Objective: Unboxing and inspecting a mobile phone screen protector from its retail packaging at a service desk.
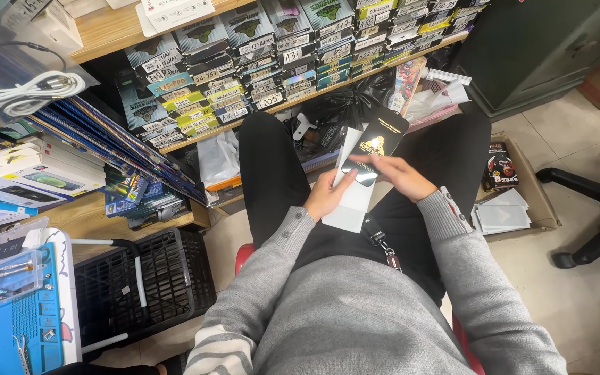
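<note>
Grey sweater sleeves (pixel 355 305) fill the near foreground, above black trousers (pixel 272 173) on a seated lap. Over that lap a white sleeve-shaped packet (pixel 353 198) is held upright, with a black printed box (pixel 383 132) standing just behind its upper end and a small dark glossy sheet (pixel 362 173), apparently a screen protector, lying across its front.

The left hand (pixel 326 196) is closed on the packet's left edge, thumb over the front, fingers behind. The right hand (pixel 397 173) lies to the right of the packet with fingers extended flat, their tips resting on the glossy sheet; whether that grip is pinching the sheet or only touching it cannot be told.

Progress is judged as early to middle: the packet is out of any stack and the sheet is partly exposed at its front, but the sheet is not yet clear of the packet, and no device is seen to receive it.

Beyond the packet, shelves of stacked labelled boxes (pixel 279 55) are ranged. To the packet's left stand a black crate (pixel 140 285) and a blue work mat (pixel 15 326) on a surface. To its right, on the floor, an open cardboard box (pixel 515 201) holds white packets.
</note>
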